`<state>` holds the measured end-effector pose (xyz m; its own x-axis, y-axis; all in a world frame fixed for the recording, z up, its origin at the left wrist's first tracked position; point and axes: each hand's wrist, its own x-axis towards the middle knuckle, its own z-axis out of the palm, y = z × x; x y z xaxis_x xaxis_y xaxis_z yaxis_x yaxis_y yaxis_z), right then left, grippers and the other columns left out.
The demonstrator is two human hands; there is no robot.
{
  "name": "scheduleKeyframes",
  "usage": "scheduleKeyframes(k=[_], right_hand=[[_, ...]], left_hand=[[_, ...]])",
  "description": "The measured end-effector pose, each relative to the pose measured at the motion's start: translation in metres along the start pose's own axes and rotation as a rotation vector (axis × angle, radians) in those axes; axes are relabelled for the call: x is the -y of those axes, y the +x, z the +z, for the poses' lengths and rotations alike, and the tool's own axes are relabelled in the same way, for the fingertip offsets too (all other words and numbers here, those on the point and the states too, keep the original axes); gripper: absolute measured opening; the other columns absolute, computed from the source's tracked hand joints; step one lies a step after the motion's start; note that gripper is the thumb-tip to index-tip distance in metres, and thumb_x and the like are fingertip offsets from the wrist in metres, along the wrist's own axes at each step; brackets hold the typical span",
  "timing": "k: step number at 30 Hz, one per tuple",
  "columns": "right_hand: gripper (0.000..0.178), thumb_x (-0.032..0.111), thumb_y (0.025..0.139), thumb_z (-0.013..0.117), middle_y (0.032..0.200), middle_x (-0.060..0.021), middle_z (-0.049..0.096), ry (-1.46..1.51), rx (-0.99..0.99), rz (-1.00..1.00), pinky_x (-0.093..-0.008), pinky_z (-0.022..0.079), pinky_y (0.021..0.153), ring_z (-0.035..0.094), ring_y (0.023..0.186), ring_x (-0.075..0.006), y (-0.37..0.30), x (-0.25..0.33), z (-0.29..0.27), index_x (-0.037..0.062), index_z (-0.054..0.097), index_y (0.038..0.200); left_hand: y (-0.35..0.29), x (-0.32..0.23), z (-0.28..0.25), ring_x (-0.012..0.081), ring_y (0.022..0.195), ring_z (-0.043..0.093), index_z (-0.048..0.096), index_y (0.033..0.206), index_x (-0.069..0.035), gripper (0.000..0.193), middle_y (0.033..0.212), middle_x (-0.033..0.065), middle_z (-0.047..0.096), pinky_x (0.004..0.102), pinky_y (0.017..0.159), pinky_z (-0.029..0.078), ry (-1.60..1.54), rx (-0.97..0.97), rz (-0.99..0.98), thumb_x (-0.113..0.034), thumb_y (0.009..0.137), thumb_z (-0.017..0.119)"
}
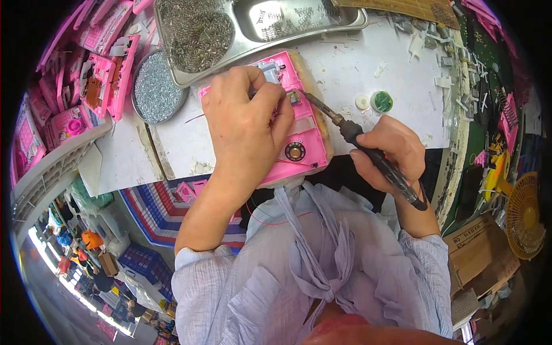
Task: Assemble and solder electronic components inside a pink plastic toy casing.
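the pink casing (313,138) lies open-side up on a pale pad (325,135) at the near edge of the white worktop (351,66), in front of the person. a round black speaker (295,151) sits in its nearer part. its left side is largely covered by the left hand (244,118), so the parts there cannot be inspected.

the left hand is closed, thumb and fingers drawn together over the casing; what is pinched, if anything, is concealed by the fingers. the right hand (397,150) grips a soldering iron (379,158) by its black handle. the iron's tip is at a small component (295,96) in the casing; whether they touch cannot be determined.

just right of the casing are a white cap (361,102) and a small green-topped round container (382,102). beyond the casing stands a metal tray (247,53) of springs, cut off by the upper picture edge. to the left is a round dish (183,99) of small silvery parts, too fine to identify singly. further left, pink casings (109,80) are heaped, partly lost at the dark rim. a thin red wire (276,223) crosses the person's clothing; its ends are hard to trace.
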<state>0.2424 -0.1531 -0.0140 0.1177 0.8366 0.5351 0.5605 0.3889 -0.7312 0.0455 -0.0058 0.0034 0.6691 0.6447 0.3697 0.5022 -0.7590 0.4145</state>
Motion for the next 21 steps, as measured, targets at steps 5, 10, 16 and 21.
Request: scheduleKeyframes(k=[5,10,16,21], right_hand=[[0.034,0.003,0.074,0.084,0.064,-0.0041,0.054,0.004,0.012,-0.014,-0.0308,0.038,0.047,0.051,0.051,-0.0193,0.0001,-0.0001,-0.0012,0.0038,0.068,0.104],[0.034,0.003,0.074,0.084,0.064,-0.0039,0.054,0.007,-0.006,-0.014,-0.0307,0.038,0.047,0.051,0.051,-0.0193,0.0012,0.0009,-0.0015,0.0038,0.068,0.104],[0.032,0.004,0.074,0.084,0.063,-0.004,0.054,0.007,0.012,-0.015,-0.0311,0.038,0.046,0.05,0.051,-0.0194,0.0015,0.0001,0.0015,0.0042,0.068,0.102],[0.031,0.005,0.075,0.084,0.063,-0.0041,0.054,0.005,-0.006,-0.023,-0.0314,0.038,0.046,0.05,0.051,-0.0196,0.0015,-0.0017,0.0059,0.0043,0.068,0.101]], left_hand=[[0.0,0.0006,-0.0003,0.0265,0.084,0.052,0.072,0.084,-0.008,0.015,0.091,0.0065,0.056,0.0387,0.075,0.042,-0.011,-0.003,0.002,-0.01,0.073,0.081],[-0.0005,0.0014,-0.0002,0.0265,0.085,0.052,0.073,0.084,-0.008,0.014,0.092,0.0067,0.056,0.0387,0.076,0.041,-0.023,-0.005,0.002,-0.01,0.073,0.081],[0.0003,0.0003,-0.0009,0.0264,0.084,0.052,0.073,0.084,-0.008,0.014,0.091,0.0067,0.056,0.0388,0.076,0.041,-0.006,0.009,-0.003,-0.011,0.073,0.081],[0.0005,0.0005,-0.0008,0.0262,0.084,0.052,0.072,0.084,-0.008,0.014,0.091,0.0068,0.055,0.0387,0.075,0.041,-0.001,0.004,0.004,-0.011,0.073,0.081]])
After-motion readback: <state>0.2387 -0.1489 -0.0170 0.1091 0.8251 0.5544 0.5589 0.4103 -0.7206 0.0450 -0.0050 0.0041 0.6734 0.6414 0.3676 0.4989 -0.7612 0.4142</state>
